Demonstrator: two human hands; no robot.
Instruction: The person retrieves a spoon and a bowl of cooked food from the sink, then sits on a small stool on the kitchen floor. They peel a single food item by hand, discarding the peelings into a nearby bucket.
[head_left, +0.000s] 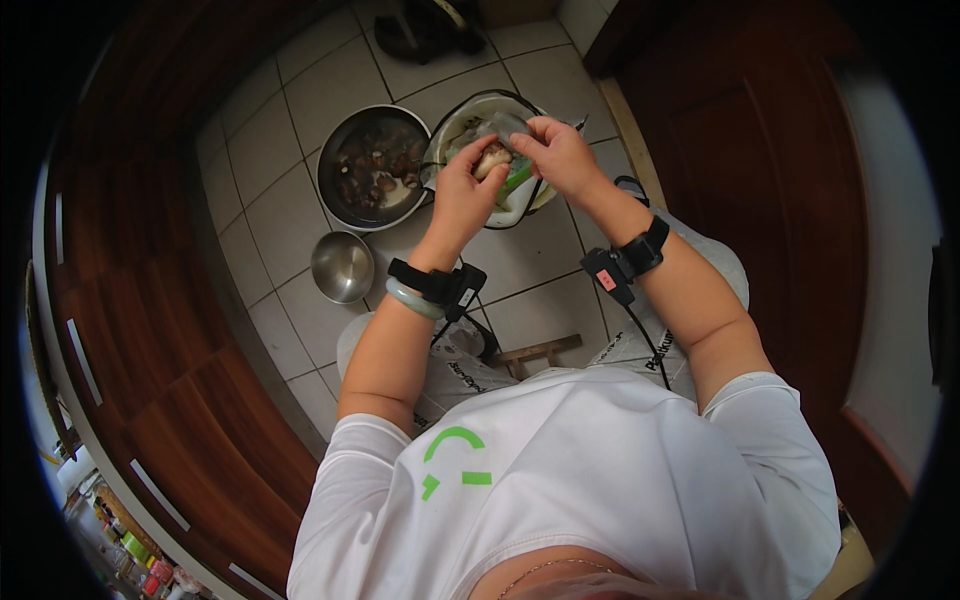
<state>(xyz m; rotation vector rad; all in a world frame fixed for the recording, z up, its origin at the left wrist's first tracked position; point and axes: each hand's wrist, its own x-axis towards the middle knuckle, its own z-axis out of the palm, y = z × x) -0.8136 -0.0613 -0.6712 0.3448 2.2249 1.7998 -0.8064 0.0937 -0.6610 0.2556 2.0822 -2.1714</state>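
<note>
My left hand (466, 196) grips a pale root vegetable or mushroom piece (492, 160) with brown patches, pinched between thumb and fingers. Close beside it is my right hand (559, 154), its thumb and fingers bent together at a grey, thin-looking thing (513, 127). Whether that hand holds this thing is unclear. A bright green strip (517, 178) shows just below the right fingers. Both hands are over a lined bucket (517, 212) with scraps inside. Left of the bucket, a dark round pan (346, 213) contains several brown lumps in murky water.
A small steel bowl (342, 267) sits on the tiled floor (274, 191) near the pan. Wooden cabinets (187, 382) line the left side, and a brown door (739, 165) stands at right. Dark objects (409, 34) lie at the far end. A wooden bar (540, 349) is between my legs.
</note>
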